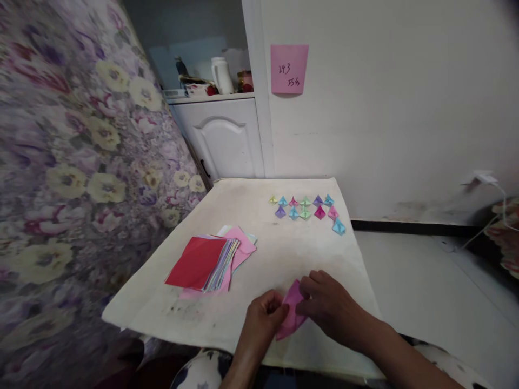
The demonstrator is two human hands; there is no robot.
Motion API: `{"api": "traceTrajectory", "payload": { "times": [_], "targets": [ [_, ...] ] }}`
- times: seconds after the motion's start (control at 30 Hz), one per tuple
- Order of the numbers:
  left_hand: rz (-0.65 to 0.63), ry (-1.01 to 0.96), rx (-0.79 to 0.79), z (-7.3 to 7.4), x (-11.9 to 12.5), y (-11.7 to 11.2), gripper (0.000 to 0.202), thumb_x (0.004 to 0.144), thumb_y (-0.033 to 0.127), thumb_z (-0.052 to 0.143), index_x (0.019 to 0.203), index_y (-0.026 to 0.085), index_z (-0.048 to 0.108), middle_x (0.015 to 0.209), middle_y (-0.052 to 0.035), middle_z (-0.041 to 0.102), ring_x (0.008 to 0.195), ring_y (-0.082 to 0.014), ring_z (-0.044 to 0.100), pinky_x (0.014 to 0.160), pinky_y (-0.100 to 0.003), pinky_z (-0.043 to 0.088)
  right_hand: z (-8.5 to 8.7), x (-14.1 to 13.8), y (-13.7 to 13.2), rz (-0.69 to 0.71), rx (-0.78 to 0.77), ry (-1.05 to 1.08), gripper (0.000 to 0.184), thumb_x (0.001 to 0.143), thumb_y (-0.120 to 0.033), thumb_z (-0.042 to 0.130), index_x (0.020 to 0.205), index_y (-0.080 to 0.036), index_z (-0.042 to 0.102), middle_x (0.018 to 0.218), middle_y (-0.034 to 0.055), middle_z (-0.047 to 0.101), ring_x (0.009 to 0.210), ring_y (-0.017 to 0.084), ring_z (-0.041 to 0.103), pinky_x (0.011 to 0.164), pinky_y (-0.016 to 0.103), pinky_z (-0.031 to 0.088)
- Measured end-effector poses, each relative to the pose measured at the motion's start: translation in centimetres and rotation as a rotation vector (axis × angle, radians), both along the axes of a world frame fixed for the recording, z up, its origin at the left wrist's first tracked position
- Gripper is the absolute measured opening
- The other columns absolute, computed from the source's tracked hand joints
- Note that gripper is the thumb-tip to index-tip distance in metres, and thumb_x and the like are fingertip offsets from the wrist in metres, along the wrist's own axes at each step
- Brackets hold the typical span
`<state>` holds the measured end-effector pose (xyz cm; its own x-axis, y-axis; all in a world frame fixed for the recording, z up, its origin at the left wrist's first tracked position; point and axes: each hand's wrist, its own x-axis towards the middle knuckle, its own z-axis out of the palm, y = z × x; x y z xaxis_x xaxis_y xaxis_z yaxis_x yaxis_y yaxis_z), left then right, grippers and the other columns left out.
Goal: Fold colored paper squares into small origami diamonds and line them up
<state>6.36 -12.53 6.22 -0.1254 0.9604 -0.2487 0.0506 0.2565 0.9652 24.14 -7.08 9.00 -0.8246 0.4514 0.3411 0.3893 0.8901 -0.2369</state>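
Note:
Between my two hands is a folded pink sheet of paper [291, 321], low over the near part of the table. My left hand [265, 316] pinches its left edge between thumb and fingers. On the other side, my right hand [324, 302] grips the upper right part with bent fingers, which hide some of the folds. To the left lies a stack of coloured paper squares [198, 262] with a red sheet on top. Small folded paper pieces [305, 214] in several colours stand in rows near the far right corner.
The cream-covered table [259, 281] reaches toward a white wall and a cabinet [227, 140]. A flowered curtain [105, 189] hangs along the left. On the wall is a pink note [289, 69]; a plugged-in charger [485, 178] sits at the right.

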Motion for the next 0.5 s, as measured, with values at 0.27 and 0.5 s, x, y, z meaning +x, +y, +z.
{"api": "traceTrajectory", "payload": {
  "times": [0.27, 0.5],
  "targets": [
    [0.027, 0.276, 0.049, 0.4, 0.4, -0.3, 0.013, 0.069, 0.02, 0.056, 0.057, 0.018, 0.05, 0.049, 0.0069, 0.04, 0.048, -0.0097, 0.037, 0.046, -0.02, 0.023, -0.2, -0.1, -0.1, -0.1, -0.009, -0.034, 0.027, 0.091, -0.018, 0.045, 0.078, -0.025, 0.067, 0.072, 0.0022, 0.046, 0.067, 0.016, 0.037, 0.057, 0.031, 0.021],
    [-0.075, -0.006, -0.02, -0.2, 1.1, 0.0, 0.014, 0.068, 0.026, 0.061, 0.061, 0.015, 0.054, 0.052, 0.0062, 0.043, 0.048, -0.0084, 0.035, 0.043, -0.018, 0.025, 0.2, -0.1, -0.4, -0.083, -0.137, -0.037, 0.024, 0.09, -0.018, 0.045, 0.08, -0.025, 0.066, 0.073, 0.0, 0.046, 0.062, 0.012, 0.039, 0.054, 0.026, 0.023]
  ]
}}
